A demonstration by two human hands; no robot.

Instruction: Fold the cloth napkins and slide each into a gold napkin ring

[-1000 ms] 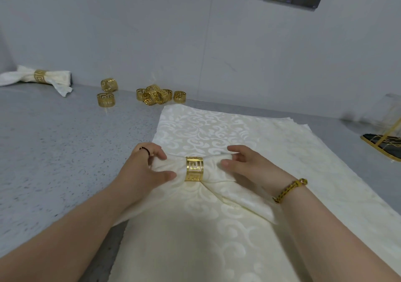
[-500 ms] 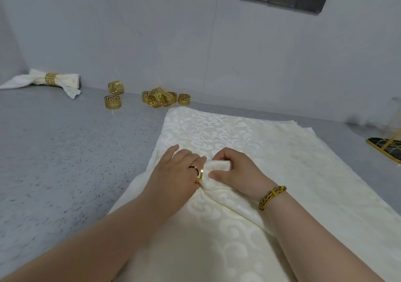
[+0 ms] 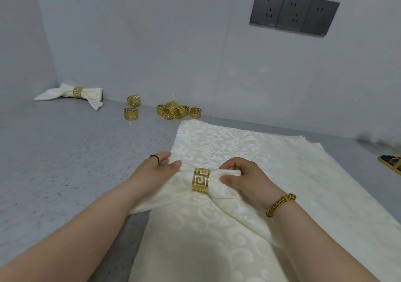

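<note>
A folded napkin [image 3: 238, 214], banded mid-length by a gold ring [image 3: 200, 179], lies on stacked cloths [image 3: 249, 142] at the centre of the surface [image 3: 65, 151]. The right hand [image 3: 243, 176] pinches cloth at the ring's 3 o'clock; the left hand [image 3: 161, 167] rests straight-fingered at 9 o'clock. Even tugs either side should centre the ring. The left hand hides the fold beneath; a gold-edged object [image 3: 390, 164] at far 3 o'clock is cut off.

No readable text, label, brand or number shows anywhere

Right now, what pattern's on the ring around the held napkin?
Gold Greek-key fretwork on the napkin ring around the folded napkin; head view shows it best.
</note>
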